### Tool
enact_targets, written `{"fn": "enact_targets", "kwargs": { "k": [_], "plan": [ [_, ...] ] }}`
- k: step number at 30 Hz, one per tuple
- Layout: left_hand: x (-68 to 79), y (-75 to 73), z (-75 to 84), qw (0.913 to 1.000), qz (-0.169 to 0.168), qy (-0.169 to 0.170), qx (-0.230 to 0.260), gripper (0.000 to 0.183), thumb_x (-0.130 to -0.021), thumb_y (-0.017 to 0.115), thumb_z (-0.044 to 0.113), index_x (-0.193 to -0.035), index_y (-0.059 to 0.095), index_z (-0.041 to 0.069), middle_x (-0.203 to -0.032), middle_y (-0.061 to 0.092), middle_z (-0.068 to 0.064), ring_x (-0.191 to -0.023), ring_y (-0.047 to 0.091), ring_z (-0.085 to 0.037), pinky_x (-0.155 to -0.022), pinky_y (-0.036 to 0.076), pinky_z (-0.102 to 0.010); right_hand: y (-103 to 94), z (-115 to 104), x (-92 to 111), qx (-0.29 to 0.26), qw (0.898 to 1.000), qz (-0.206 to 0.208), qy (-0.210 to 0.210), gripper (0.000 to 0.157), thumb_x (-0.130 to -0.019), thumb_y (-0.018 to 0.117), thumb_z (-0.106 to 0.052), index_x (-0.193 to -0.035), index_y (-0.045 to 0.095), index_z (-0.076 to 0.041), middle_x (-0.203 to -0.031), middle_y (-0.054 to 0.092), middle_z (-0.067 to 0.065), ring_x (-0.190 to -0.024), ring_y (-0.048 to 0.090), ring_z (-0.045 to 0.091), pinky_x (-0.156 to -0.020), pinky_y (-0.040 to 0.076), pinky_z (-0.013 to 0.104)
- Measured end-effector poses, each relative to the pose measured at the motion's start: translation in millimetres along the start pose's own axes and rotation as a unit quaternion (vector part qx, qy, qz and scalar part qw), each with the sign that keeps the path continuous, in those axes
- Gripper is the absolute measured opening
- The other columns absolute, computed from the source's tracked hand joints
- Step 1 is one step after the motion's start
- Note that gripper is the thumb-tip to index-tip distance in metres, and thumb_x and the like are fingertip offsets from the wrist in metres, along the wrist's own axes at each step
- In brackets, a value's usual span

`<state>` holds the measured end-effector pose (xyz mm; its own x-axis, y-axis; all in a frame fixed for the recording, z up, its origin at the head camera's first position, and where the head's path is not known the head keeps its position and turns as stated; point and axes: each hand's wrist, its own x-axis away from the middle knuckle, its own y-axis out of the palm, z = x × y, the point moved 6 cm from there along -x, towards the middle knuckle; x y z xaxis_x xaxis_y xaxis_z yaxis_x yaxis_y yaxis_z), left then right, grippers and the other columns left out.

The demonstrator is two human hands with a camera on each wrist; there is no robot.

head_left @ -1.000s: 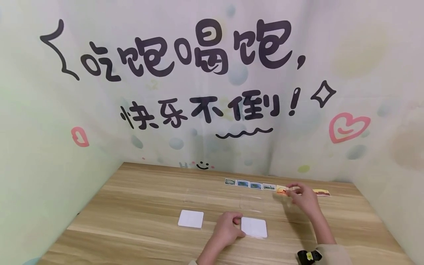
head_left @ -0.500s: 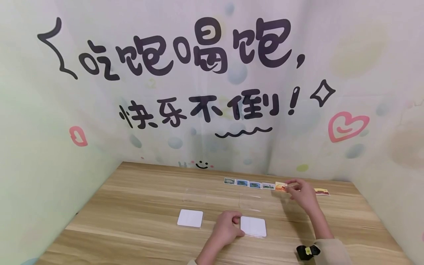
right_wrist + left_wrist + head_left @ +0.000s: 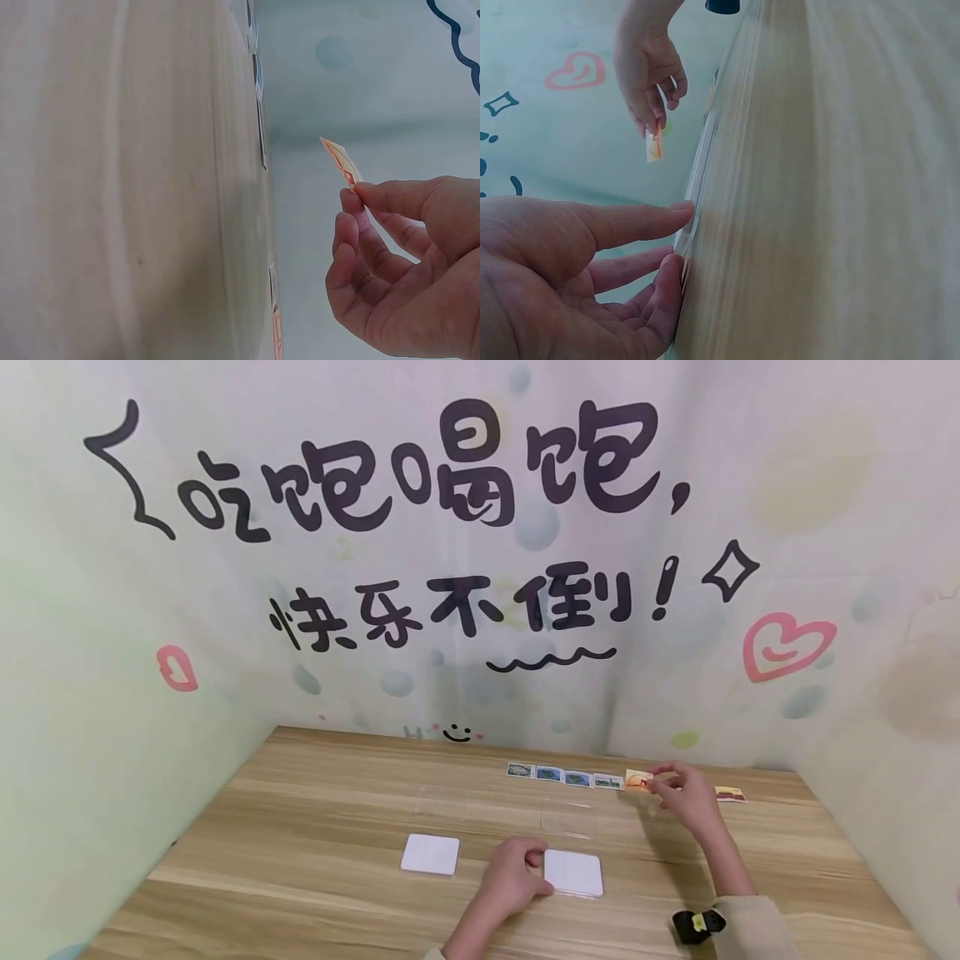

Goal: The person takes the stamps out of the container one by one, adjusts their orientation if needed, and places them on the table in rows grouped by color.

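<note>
My right hand [image 3: 686,797] pinches a small orange picture stamp [image 3: 637,780] between thumb and fingertip, near the back of the table. In the right wrist view the orange stamp [image 3: 341,161] stands tilted above the tabletop. My left hand [image 3: 512,877] holds the left edge of a white card [image 3: 573,872], its thumb and fingers at the corners; a clear edge shows beneath the card. In the left wrist view the white card [image 3: 698,172] lies flat, with the left thumb and fingers at its near end.
Several blue and green stamps [image 3: 549,773] line the table's back edge, left of the right hand. A reddish stamp [image 3: 730,794] lies right of it. Two clear plastic rectangles [image 3: 567,819] lie mid-table. Another white card [image 3: 431,854] rests left of the left hand.
The orange stamp, held in my right hand, has shifted slightly up and is clear of the row at the back. The left hand and white card have stayed in place.
</note>
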<state>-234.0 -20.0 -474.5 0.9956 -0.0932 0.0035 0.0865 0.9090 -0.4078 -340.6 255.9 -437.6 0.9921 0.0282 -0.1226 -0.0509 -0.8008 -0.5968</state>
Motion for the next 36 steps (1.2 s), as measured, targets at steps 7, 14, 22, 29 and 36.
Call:
{"fn": "enact_targets", "kwargs": {
  "k": [7,14,22,29,36],
  "plan": [
    [0.9,-0.8,1.0,1.0000,0.003,0.004,0.001,0.049,-0.070,0.087,-0.015,-0.117,0.074,-0.009,-0.087,0.059,-0.003,-0.081,0.051,-0.016,-0.072,0.048,-0.028,-1.1,2.4,-4.2,0.001,1.000,-0.008,0.001,0.027,-0.101,0.063,-0.004,-0.122,0.062,0.012,-0.099,0.073,0.028,-0.074,0.070,0.028,-0.064,0.058,0.035],
    [1.1,-1.2,0.2,1.0000,0.001,-0.005,-0.006,0.048,-0.071,0.087,-0.013,-0.117,0.074,-0.008,-0.088,0.060,-0.002,-0.080,0.050,-0.015,-0.071,0.047,-0.028,-3.0,3.2,-6.8,0.002,1.000,-0.010,-0.005,0.028,-0.101,0.062,-0.005,-0.123,0.063,0.012,-0.099,0.074,0.026,-0.076,0.070,0.029,-0.065,0.057,0.035],
    [0.4,-0.8,-0.2,1.0000,0.000,-0.002,-0.007,0.050,-0.071,0.088,-0.013,-0.118,0.073,-0.009,-0.087,0.058,-0.002,-0.079,0.049,-0.014,-0.070,0.047,-0.026,-4.7,6.8,-11.6,0.007,1.000,-0.008,-0.015,0.026,-0.100,0.063,-0.003,-0.122,0.064,0.012,-0.100,0.074,0.028,-0.073,0.068,0.025,-0.063,0.056,0.031],
    [-0.2,-0.4,0.3,1.0000,-0.002,-0.002,-0.005,0.049,-0.071,0.088,-0.013,-0.118,0.073,-0.009,-0.087,0.057,-0.002,-0.079,0.049,-0.014,-0.070,0.046,-0.026,-6.1,9.5,-14.7,0.007,1.000,-0.009,-0.011,0.026,-0.100,0.064,-0.003,-0.121,0.063,0.014,-0.097,0.074,0.027,-0.074,0.069,0.025,-0.062,0.056,0.030],
    [-0.9,-0.5,0.0,0.9999,0.000,0.000,-0.011,0.050,-0.070,0.088,-0.013,-0.117,0.074,-0.009,-0.087,0.059,-0.001,-0.078,0.049,-0.012,-0.071,0.048,-0.026,-8.0,11.4,-17.6,0.006,1.000,-0.013,-0.005,0.028,-0.101,0.063,-0.005,-0.122,0.062,0.013,-0.095,0.075,0.026,-0.071,0.068,0.023,-0.061,0.053,0.028]
  ]
}}
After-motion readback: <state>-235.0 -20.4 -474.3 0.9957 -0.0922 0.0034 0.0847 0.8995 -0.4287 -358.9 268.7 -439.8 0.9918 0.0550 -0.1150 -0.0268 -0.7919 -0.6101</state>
